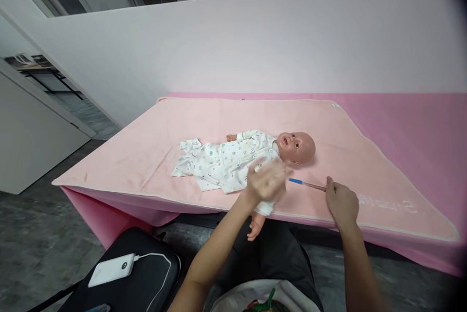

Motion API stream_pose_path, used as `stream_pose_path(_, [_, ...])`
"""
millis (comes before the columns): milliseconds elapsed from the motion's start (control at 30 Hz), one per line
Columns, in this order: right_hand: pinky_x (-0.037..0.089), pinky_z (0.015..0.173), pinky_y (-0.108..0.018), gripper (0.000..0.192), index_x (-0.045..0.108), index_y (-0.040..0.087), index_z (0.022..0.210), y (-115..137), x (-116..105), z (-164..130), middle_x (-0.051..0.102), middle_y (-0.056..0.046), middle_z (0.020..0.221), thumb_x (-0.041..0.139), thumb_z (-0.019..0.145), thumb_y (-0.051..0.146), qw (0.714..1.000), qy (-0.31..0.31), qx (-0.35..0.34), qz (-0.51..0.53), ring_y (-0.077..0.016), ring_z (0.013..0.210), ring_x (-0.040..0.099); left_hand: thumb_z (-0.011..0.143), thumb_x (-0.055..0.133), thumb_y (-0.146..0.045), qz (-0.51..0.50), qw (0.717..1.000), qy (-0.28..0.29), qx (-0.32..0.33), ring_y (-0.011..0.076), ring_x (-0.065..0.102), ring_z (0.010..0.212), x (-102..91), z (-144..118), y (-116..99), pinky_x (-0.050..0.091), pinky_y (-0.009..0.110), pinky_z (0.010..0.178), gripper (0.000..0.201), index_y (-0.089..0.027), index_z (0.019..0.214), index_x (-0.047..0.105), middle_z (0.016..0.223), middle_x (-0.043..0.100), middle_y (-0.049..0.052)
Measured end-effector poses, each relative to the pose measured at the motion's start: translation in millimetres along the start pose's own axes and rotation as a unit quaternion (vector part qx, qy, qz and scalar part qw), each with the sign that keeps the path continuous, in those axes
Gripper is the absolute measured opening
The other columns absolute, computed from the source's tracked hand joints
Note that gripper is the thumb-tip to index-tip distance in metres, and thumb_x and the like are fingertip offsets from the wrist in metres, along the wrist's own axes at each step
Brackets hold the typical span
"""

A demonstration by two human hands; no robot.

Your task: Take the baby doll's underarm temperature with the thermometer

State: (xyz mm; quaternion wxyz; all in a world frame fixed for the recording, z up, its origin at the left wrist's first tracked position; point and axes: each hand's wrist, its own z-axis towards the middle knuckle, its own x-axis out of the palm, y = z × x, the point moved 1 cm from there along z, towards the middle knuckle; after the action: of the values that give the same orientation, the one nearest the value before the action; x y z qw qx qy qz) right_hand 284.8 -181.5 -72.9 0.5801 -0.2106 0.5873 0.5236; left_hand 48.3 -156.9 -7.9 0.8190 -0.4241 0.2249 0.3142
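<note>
A baby doll (297, 146) lies on its back on a pink blanket (138, 132), head to the right, dressed in a white printed outfit (233, 156). My left hand (268, 180) is over the doll's near shoulder and sleeve, smeared by motion; its fingers look curled, but I cannot make out a grip. Below it, the doll's near forearm (256, 227) hangs past the table edge. To the right of the doll, my right hand (342, 202) is closed around one end of a thin rod (314, 186). The rod's blue end points left, toward the doll.
Pink cloth (408, 141) covers the table under the blanket, with a white wall (292, 44) behind. At the lower left, a white power bank (112, 270) with a cable lies on a black seat or case (146, 248). A door (32, 137) stands at the left.
</note>
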Motion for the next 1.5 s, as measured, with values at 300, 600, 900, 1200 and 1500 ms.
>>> stream_pose_path(300, [0.031, 0.052, -0.029, 0.046, 0.071, 0.016, 0.080, 62.1, -15.0, -11.3, 0.061, -0.009, 0.057, 0.033, 0.090, 0.041, 0.991, -0.090, -0.044, 0.086, -0.0178, 0.049, 0.049, 0.090, 0.045, -0.026, 0.103, 0.987, -0.020, 0.119, 0.0227, 0.051, 0.112, 36.2, 40.0, 48.8, 0.031, 0.043, 0.102, 0.024, -0.018, 0.108, 0.059, 0.118, 0.060, 0.009])
stream_pose_path(600, [0.048, 0.084, -0.030, 0.042, 0.061, 0.018, 0.108, 175.1, 42.4, 11.2, 0.066, -0.006, 0.104, 0.034, 0.077, 0.009, 0.884, -0.071, -0.298, 0.352, -0.0182, 0.095, 0.061, 0.090, 0.044, -0.025, 0.027, 0.981, -0.127, 0.142, 0.0188, 0.054, 0.090, 39.9, 29.6, 61.5, 0.036, 0.037, 0.090, 0.019, -0.020, 0.097, 0.062, 0.093, 0.066, 0.004])
stream_pose_path(900, [0.050, 0.083, -0.033, 0.034, 0.057, 0.018, 0.113, 163.0, 57.2, 8.5, 0.066, -0.008, 0.105, 0.036, 0.086, 0.016, 0.876, -0.077, -0.277, 0.388, -0.0183, 0.093, 0.063, 0.091, 0.043, -0.021, 0.021, 0.987, -0.118, 0.107, 0.0172, 0.053, 0.078, 40.1, 29.2, 61.4, 0.036, 0.034, 0.082, 0.019, -0.019, 0.094, 0.062, 0.081, 0.065, 0.003])
stream_pose_path(1200, [0.050, 0.085, -0.034, 0.031, 0.054, 0.018, 0.117, 160.7, 66.9, 8.3, 0.064, -0.010, 0.112, 0.038, 0.091, 0.024, 0.879, -0.063, -0.258, 0.397, -0.0188, 0.097, 0.062, 0.092, 0.043, -0.020, 0.015, 0.989, -0.130, 0.073, 0.0163, 0.055, 0.079, 41.8, 29.6, 61.0, 0.035, 0.034, 0.081, 0.017, -0.018, 0.092, 0.060, 0.085, 0.067, 0.003])
stream_pose_path(1500, [0.052, 0.075, -0.032, 0.024, 0.056, 0.018, 0.101, 158.2, 72.2, 9.9, 0.067, -0.009, 0.096, 0.040, 0.090, 0.032, 0.876, -0.074, -0.197, 0.433, -0.0193, 0.085, 0.065, 0.090, 0.047, -0.021, 0.013, 0.985, -0.137, 0.101, 0.0172, 0.057, 0.087, 38.7, 28.0, 57.7, 0.036, 0.035, 0.085, 0.015, -0.019, 0.090, 0.061, 0.092, 0.067, 0.003])
